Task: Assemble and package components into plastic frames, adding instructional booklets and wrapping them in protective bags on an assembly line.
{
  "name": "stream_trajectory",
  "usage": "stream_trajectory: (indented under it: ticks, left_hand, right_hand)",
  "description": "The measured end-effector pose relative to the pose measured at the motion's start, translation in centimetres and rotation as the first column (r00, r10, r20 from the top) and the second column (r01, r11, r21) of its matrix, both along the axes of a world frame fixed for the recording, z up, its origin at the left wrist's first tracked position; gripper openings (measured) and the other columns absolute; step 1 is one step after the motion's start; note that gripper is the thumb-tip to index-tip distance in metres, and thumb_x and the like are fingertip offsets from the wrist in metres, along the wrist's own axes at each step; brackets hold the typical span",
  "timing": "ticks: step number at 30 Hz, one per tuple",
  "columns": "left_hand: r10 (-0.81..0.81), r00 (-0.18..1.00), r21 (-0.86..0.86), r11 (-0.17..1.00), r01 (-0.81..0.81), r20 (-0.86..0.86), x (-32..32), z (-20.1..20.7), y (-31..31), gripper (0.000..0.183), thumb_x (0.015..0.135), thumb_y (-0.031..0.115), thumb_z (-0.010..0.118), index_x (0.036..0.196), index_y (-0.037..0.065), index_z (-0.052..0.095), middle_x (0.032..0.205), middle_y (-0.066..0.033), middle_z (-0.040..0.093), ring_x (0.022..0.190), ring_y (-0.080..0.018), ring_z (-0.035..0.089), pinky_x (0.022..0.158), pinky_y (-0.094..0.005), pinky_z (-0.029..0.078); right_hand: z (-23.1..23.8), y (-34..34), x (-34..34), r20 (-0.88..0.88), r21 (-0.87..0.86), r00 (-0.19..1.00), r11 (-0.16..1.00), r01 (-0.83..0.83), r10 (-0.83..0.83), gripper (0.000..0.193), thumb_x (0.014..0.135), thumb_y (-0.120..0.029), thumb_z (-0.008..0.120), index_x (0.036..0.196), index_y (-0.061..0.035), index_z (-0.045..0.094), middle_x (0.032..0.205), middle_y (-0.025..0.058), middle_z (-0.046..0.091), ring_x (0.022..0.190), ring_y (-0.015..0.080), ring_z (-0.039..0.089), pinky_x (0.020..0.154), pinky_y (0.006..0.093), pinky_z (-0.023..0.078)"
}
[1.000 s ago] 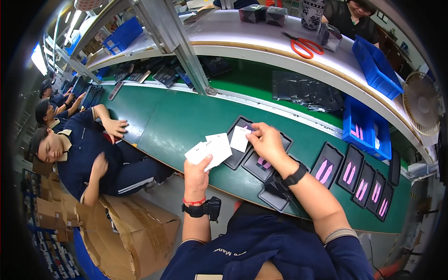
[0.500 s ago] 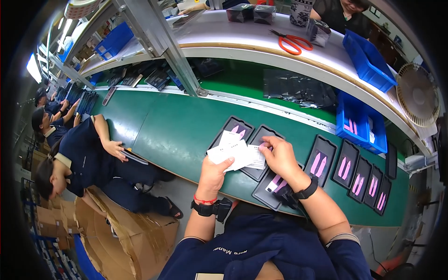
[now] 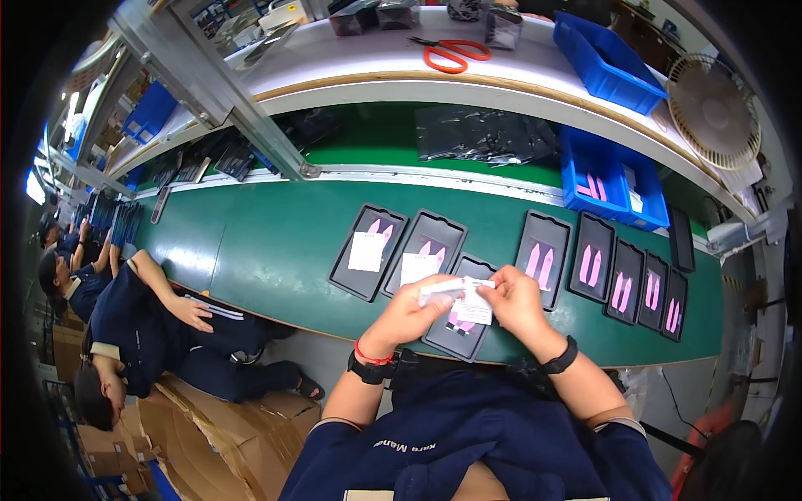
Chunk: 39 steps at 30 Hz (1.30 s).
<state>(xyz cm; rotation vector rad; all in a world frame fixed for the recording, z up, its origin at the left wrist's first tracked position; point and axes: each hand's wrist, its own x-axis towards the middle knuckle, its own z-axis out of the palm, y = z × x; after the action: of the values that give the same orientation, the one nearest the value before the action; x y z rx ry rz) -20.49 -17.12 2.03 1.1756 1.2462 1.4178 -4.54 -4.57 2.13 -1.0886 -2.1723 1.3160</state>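
My left hand (image 3: 408,316) grips a small stack of white cards (image 3: 439,290). The fingers of my right hand (image 3: 518,306) pinch a white printed card (image 3: 476,302) beside that stack. Both hands are over a black tray (image 3: 456,341), whose pink pointed strips are partly covered by the cards. To the left, one white card (image 3: 367,251) lies on the pink strips in a black tray (image 3: 352,282). Another white card (image 3: 419,267) lies in the neighbouring black tray (image 3: 428,227), close to my left hand.
Several more black trays with pink strips, such as one tray (image 3: 543,259), stand to the right on the green table (image 3: 276,242). Blue bins (image 3: 597,188) sit behind them. Red-handled scissors (image 3: 451,55) lie on the upper shelf. A seated person (image 3: 159,309) is at left.
My hands have moved from the second tray to the tray on its right. A white card now lies in the second tray. The view has shifted, and the fanned cards are gathered closer.
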Motion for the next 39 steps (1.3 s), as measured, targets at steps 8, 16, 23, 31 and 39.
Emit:
stream_trajectory:
  ticks: [8,16,23,31,39]
  left_hand:
    - [0.341,0.764,0.046,0.924,-0.38,-0.548,-0.8,-0.4,0.8,0.024,0.084,0.003,0.053,0.107,0.0,0.059,0.1,-0.0202,0.063,0.089,-0.0354,0.061,0.078,-0.0381,0.049]
    - [0.577,0.792,-0.058,0.814,-0.578,0.2,-1.3,-0.2,1.9,0.023,0.082,-0.003,0.062,0.104,-0.006,0.059,0.096,-0.0097,0.066,0.084,-0.0146,0.063,0.075,-0.0254,0.051]
    - [0.231,0.854,-0.085,0.972,-0.217,0.467,5.1,0.7,5.3,0.028,0.078,-0.003,0.066,0.105,-0.003,0.059,0.098,-0.0093,0.065,0.089,-0.0156,0.063,0.079,-0.027,0.051]
    - [0.159,0.696,-0.172,0.984,-0.052,0.7,5.6,0.6,6.4,0.032,0.086,0.002,0.057,0.117,-0.004,0.052,0.11,-0.0117,0.061,0.1,-0.0194,0.059,0.087,-0.0307,0.047]
    - [0.384,0.736,-0.232,0.923,-0.306,0.557,5.5,-0.6,6.6,0.029,0.082,-0.002,0.061,0.11,-0.002,0.054,0.104,-0.0113,0.062,0.094,-0.0209,0.062,0.082,-0.0334,0.051]
  right_hand:
    - [2.1,-1.8,1.1,0.186,0.596,0.954,0.745,-0.301,0.236,0.036,0.068,-0.024,0.074,0.091,-0.0031,0.058,0.104,0.0167,0.057,0.09,0.0307,0.056,0.071,0.04,0.047]
    - [1.0,0.0,4.1,0.312,0.603,0.942,0.739,-0.299,0.126,0.05,0.072,-0.029,0.071,0.11,0.0002,0.057,0.122,0.0199,0.052,0.113,0.0377,0.047,0.095,0.0458,0.037]
    - [2.8,1.4,3.0,-0.292,0.274,0.954,0.962,0.017,0.066,0.025,0.073,-0.02,0.075,0.081,0.0,0.061,0.076,0.0092,0.063,0.07,0.0193,0.059,0.064,0.031,0.046]
    - [0.7,5.9,5.4,-0.444,-0.282,0.893,0.958,-0.055,-0.08,0.011,0.086,-0.006,0.061,0.083,0.0037,0.064,0.073,0.0026,0.064,0.068,0.0054,0.054,0.06,0.0206,0.043]
    - [0.2,10.1,4.1,0.098,0.499,0.995,0.864,-0.066,0.019,0.024,0.068,-0.008,0.072,0.09,-0.0032,0.063,0.08,0.0134,0.059,0.076,0.0303,0.06,0.068,0.0348,0.048]
